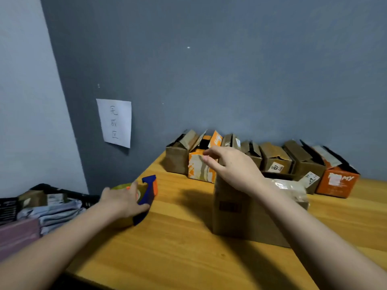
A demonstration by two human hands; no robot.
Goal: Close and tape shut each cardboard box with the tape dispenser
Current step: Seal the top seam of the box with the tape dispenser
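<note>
Two bare forearms reach forward over the wooden table, both seen from above and behind. The left hand lies palm-down on the tape dispenser, a blue body with an orange edge and a roll of yellowish tape, its fingers curled over the roll and its thumb along the near side, so it grips the tool. The dispenser sits on the table to the left of the taped box, well apart from it.

The right hand hangs above the far top edge of that box, wrist bent downward, fingers slack and slightly spread, the thumb pointing left; they hold nothing, and whether the palm rests on the box top cannot be told because of blur. The taped box is brown, stands near the middle of the table, and its top shows shiny tape.

Behind the taped box, against the grey wall, runs a row of open boxes with flaps raised; among them an orange-and-white one lies just beyond the right fingertips, and an orange box ends the row to the right. A paper sheet with handwritten characters is fixed to the wall, up and left of the taped box. Left of the table, a dark crate holds folded cloth.
</note>
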